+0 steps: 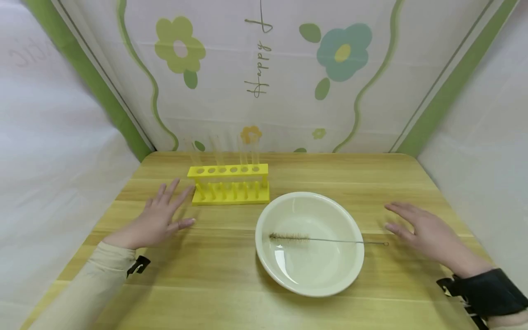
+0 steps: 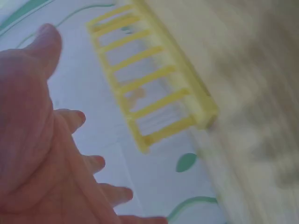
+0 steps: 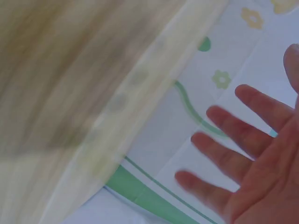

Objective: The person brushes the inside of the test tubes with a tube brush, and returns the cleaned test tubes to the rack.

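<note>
My left hand (image 1: 154, 222) holds nothing, its fingers spread, just left of a yellow test tube rack (image 1: 231, 197). Several clear glass test tubes (image 1: 243, 151) stand upright in the rack's holes. In the left wrist view the rack (image 2: 154, 84) appears beyond the open palm (image 2: 42, 154). On the other side, my right hand (image 1: 429, 233) is empty with fingers extended, right of a white basin (image 1: 309, 286). A test tube brush (image 1: 330, 240) lies across the basin, bristles inside, its wire handle over the right rim toward that hand. The right wrist view shows the spread fingers (image 3: 233, 133).
Everything stands on a wooden table (image 1: 198, 284). A white curtain (image 1: 280, 119) with printed flowers hangs behind its back edge, and white fabric walls flank both sides. A black strap (image 1: 491, 291) wraps the right wrist.
</note>
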`<state>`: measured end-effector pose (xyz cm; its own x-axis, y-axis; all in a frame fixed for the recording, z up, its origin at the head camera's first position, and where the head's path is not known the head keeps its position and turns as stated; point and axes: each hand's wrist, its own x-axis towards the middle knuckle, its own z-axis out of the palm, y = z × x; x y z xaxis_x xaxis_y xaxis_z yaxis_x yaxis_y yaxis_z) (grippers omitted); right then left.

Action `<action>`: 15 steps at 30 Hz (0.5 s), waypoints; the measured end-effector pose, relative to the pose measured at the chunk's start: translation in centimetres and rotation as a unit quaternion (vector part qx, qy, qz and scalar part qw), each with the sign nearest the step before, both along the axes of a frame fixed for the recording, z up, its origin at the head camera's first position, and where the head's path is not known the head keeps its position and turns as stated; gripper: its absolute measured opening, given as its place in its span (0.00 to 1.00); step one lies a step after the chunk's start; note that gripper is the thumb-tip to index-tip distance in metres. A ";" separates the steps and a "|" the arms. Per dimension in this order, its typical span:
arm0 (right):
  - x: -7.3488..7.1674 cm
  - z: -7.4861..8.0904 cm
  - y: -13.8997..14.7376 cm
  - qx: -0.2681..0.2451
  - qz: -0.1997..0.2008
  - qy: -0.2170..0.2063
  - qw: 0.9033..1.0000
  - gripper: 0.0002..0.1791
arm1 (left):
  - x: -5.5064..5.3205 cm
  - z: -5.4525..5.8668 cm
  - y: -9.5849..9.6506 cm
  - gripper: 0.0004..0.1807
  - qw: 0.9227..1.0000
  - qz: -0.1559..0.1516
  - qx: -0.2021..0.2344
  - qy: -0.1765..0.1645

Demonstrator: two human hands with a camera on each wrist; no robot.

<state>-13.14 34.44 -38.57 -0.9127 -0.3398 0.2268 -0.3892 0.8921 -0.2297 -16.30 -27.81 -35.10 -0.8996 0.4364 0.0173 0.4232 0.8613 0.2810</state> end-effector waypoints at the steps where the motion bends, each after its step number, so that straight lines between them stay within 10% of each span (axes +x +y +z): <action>1: 0.0 0.2 -0.1 -0.007 0.002 0.009 1.000 0.29 | -0.1 0.3 0.1 0.47 1.000 -0.003 0.007 0.010; 15: 2.2 3.2 -2.7 -0.085 0.043 0.059 0.994 0.12 | -4.6 2.3 0.2 0.34 0.972 0.095 0.202 0.075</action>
<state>-10.97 31.75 -35.42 -0.8452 -0.3633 0.3920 -0.4959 0.8067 -0.3216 -20.93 -27.61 -32.84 -0.9373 0.1926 0.2904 0.3297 0.7596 0.5605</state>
